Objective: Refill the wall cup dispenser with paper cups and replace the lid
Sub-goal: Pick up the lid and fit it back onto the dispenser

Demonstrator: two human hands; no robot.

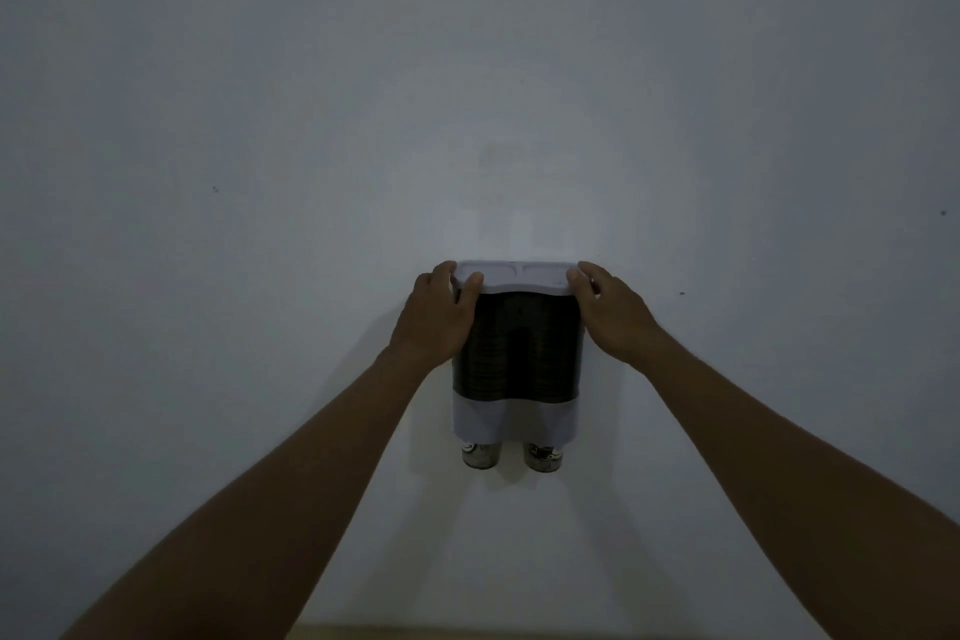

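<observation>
Your left hand (434, 314) and right hand (613, 312) have fingers clamped on the lid (517, 276) ends; press both evenly, keeping it level on the dispenser (517, 348).

The left hand (435, 314) covers the left side of the dispenser (517, 348) below its fingers (471, 282); the right hand (613, 312) covers the right side likewise. Lid (519, 276) corners lie hidden under the fingers. Between the fingers, the dark window shows stacked cups only dimly; their count cannot be told. Print on the two protruding cups (480, 455) is too small to read. Both forearms are cut off by the bottom edge.
</observation>
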